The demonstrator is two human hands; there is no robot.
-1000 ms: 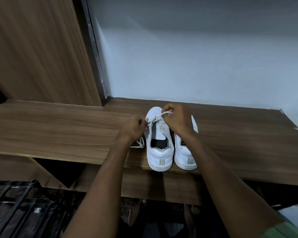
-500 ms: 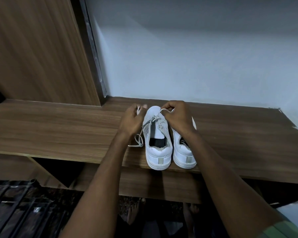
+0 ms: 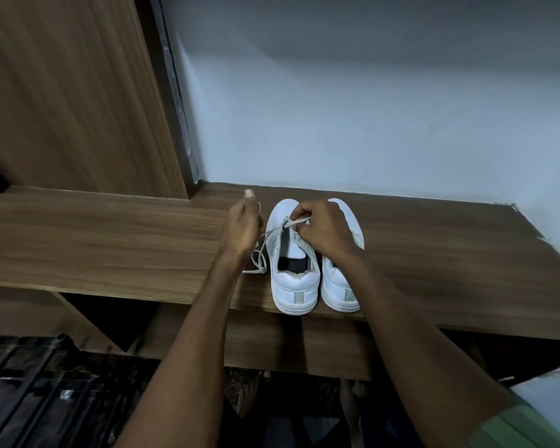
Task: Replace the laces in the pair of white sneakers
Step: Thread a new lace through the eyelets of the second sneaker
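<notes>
Early days: we are unlacing the first sneaker.

Our right hand (image 3: 325, 231) pinches the lace (image 3: 274, 236) over the left sneaker (image 3: 291, 253); our left hand (image 3: 243, 226) seems curled round its drawn-out end. The right sneaker (image 3: 340, 279) waits alongside on the tabletop (image 3: 110, 240), neither relaced.

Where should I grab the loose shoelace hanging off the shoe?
Probably pinch the loose end of the lace lying on the wooden shelf, left of the left sneaker. Come from the left side: that end lies free there, while the right hand covers the laced part.
</notes>
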